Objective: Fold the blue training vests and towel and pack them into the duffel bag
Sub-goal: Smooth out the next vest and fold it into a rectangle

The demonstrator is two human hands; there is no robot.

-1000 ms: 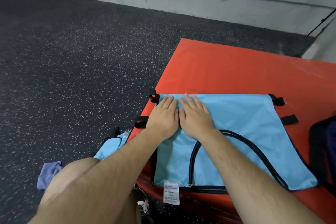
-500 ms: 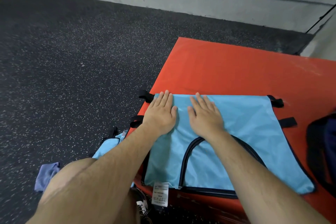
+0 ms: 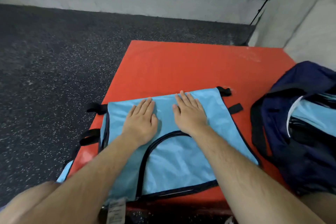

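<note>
white care label (image 3: 116,212) at the vest's (image 3: 181,165) near edge, its print too blurred to read

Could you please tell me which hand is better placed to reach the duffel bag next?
Right, probably. The right hand lies flat on the vest, nearer the duffel bag; the left hand would have to cross it.
</note>
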